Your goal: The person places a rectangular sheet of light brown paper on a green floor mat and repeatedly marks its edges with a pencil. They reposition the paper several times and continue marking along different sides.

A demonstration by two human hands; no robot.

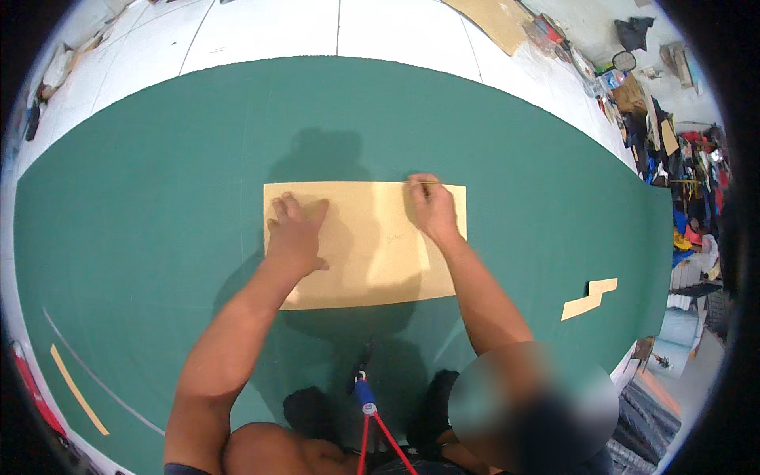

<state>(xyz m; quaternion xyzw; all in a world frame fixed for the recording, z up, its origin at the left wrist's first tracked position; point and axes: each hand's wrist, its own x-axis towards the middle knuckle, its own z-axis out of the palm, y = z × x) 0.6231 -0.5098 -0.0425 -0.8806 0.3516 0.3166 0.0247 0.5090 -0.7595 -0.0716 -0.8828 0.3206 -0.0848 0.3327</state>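
Observation:
A tan rectangular sheet of card or heavy paper (356, 277) lies flat on the green surface in front of me, with faint handwriting right of its middle. My left hand (295, 237) presses on its left part, palm down and fingers spread. At the sheet's far edge, toward the right corner, my right hand (433, 207) is closed in a pinch. A thin yellowish, pencil-like stick (428, 183) shows at its fingertips; most of it is hidden by the fingers. The right wrist crosses the sheet's right side.
Two narrow tan offcuts (582, 306) lie on the green mat (174, 198) to the right. A tan strip (79, 389) sits at the near left. A red and blue cord (366, 396) hangs close to me. Piled clutter (633, 103) lines the far right, beyond white floor tiles (269, 32).

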